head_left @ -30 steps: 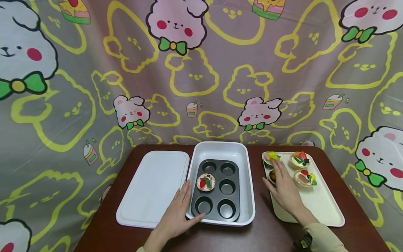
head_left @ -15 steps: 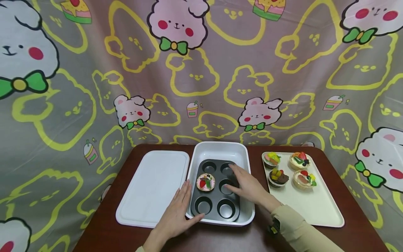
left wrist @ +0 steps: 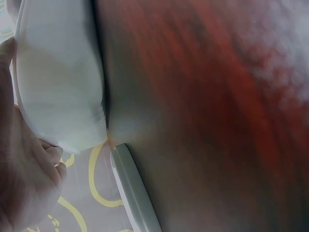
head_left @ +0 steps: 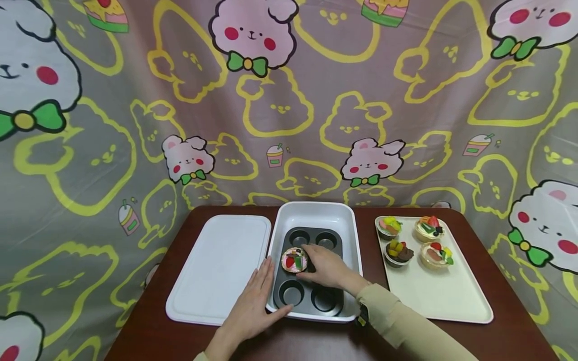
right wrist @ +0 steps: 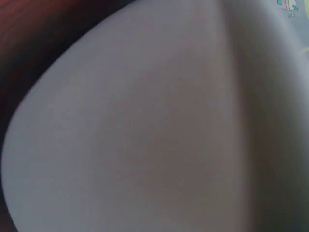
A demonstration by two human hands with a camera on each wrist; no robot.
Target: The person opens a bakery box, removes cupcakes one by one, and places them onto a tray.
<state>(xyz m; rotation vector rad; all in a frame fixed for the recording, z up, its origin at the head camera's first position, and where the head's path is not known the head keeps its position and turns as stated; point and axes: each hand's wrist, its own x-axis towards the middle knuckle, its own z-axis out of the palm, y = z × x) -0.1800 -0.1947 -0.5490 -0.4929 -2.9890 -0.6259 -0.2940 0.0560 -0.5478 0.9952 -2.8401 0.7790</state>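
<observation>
A fruit tart [head_left: 294,260] with pink cream, red and green pieces sits in the middle-left cup of a dark muffin pan [head_left: 311,291]. My right hand [head_left: 331,268] reaches over the pan from the right, its thumb and fingertips at opposite edges of the tart. The pan lies inside a deep white tray [head_left: 316,213]. With fingers extended, my left hand [head_left: 253,301] rests along the left rim of that tray, its thumb toward the front corner. In the left wrist view, the left hand [left wrist: 29,174] is against the white tray [left wrist: 60,82]. A pale sleeve [right wrist: 145,135] fills most of the right wrist view.
A white board [head_left: 221,268] lies left of the white tray. To the right stands a cream tray [head_left: 447,296] holding two tarts [head_left: 436,255] and two dark-based cupcakes [head_left: 398,252]. All rest on a dark brown table [head_left: 307,341] before a patterned curtain [head_left: 289,125].
My right hand has moved left from over the cupcakes on the cream tray, across the pan, to the fruit tart. The left hand stays in place, and the tart has not visibly moved.
</observation>
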